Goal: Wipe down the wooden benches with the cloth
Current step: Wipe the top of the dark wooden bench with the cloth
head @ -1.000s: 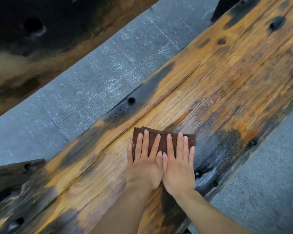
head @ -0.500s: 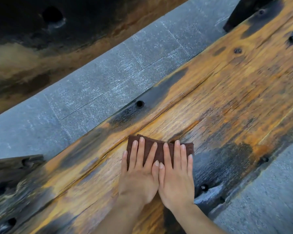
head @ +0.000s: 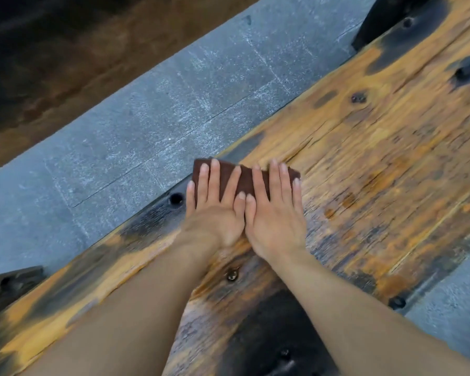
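Cloth (head: 244, 179) is the folded brown one, sitting flat at the far edge of the wooden table (head: 377, 158), right by a dark bolt hole (head: 176, 198). Left hand (head: 215, 210) is spread wide open, palm down on it, gripping nothing, just pressing. Right hand (head: 276, 213) does the same, thumbs touching. To wipe well I'd say keep even pressure from both palms, follow the grain, and don't let the cloth slip off toward the grey paving (head: 147, 131).

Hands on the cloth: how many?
2. Left hand on the cloth, left half; right hand on its right half; both flat, thumbs touching.
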Available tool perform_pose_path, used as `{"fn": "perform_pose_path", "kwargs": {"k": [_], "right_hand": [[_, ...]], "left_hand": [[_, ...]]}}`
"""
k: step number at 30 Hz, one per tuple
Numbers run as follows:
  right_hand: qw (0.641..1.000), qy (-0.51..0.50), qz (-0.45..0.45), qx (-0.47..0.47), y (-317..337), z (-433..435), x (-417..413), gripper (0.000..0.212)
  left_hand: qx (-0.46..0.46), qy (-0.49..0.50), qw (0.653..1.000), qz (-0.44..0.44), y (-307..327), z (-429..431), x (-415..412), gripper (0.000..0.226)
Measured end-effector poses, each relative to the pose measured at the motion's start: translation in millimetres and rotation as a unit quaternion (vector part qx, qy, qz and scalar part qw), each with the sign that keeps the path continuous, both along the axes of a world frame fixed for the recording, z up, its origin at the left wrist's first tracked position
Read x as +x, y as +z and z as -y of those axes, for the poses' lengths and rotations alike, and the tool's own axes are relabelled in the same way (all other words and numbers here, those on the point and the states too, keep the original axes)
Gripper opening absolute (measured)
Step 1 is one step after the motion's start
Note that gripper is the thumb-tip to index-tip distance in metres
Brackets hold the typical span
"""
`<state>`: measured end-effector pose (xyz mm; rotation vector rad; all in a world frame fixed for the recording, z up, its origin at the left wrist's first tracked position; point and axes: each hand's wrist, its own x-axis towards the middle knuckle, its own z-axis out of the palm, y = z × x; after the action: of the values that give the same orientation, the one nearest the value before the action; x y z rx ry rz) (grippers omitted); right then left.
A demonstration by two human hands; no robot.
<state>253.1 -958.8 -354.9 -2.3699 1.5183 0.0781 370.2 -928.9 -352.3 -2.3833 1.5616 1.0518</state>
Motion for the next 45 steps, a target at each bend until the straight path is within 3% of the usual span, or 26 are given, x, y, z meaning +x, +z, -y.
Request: {"fn": "perform_pose_path", "kwargs": {"k": [12,18,29,36,45], "right_hand": [[0.999,-0.032,0.008,0.017,-7,74,-30,0.054],[0.997,-0.078,0.005,0.028,-3,56,-75,0.052],[0.977,-0.207,-0.031,0.033,7,-25,-201,0.054],[0.956,-0.283,-0.006,0.079,12,-85,-210,0.058],[0.959,-0.269,0.016,0.088,9,-84,-213,0.058]], "left_hand": [[-0.008,0.020,1.000,0.023,1,78,-37,0.060],[-0.014,-0.026,1.000,0.002,7,73,-80,0.064],[-0.016,-0.197,0.980,-0.037,16,21,-203,0.055],[-0.007,-0.260,0.964,-0.047,24,-27,-217,0.055],[-0.006,-0.273,0.962,-0.028,20,-29,-215,0.053]]}}
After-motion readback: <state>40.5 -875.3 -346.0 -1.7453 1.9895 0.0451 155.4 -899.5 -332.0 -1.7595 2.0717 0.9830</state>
